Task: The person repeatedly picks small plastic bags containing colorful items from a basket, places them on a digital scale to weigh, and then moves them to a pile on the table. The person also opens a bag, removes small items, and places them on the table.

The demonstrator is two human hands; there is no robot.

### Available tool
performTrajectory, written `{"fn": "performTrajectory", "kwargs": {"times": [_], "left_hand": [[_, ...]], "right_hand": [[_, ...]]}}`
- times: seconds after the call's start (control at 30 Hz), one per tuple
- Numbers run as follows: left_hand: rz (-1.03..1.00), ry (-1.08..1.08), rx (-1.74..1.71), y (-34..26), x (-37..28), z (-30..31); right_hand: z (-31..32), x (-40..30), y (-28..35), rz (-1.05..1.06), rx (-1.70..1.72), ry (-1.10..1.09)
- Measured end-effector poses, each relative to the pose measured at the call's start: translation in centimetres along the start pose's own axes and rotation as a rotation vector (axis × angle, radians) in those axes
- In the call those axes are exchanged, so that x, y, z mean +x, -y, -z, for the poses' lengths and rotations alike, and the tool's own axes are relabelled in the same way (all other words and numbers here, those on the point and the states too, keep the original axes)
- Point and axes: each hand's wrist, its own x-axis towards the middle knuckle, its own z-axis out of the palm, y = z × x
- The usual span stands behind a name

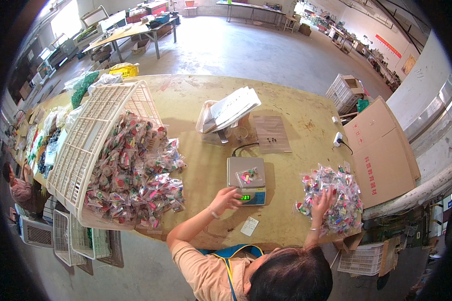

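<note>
My left hand (226,201) hovers at the front left of a digital weighing scale (245,161), partly covering its lit green display. No object shows in its loosely spread fingers. One small clear plastic bag (248,177) of colourful small parts lies on the scale's metal plate. My right hand (324,203) rests with fingers apart on a heap of similar filled bags (344,205) at the table's right. To the left, a tipped white plastic crate (86,150) spills a much larger pile of filled bags (132,169) onto the table. A small card with writing (249,226) lies before the scale.
Behind the scale stand a plastic bin with papers (231,109) and a brown sheet (272,134) bearing several dark pieces. A cardboard box (380,158) edges the table (211,165) at right, near a plugged-in power adapter (338,139). Another person (24,192) works at far left.
</note>
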Motion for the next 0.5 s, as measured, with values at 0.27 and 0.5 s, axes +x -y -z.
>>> {"fn": "performTrajectory", "kwargs": {"times": [0.27,0.5], "left_hand": [[-0.468,-0.475,0.375,3.2,-10.1,9.7],[-0.756,-0.882,0.815,4.6,-18.5,12.8]], "right_hand": [[-5.7,1.7,11.8,0.376,0.232,0.125],[-8.1,3.6,23.2,0.5,0.379,0.378]]}}
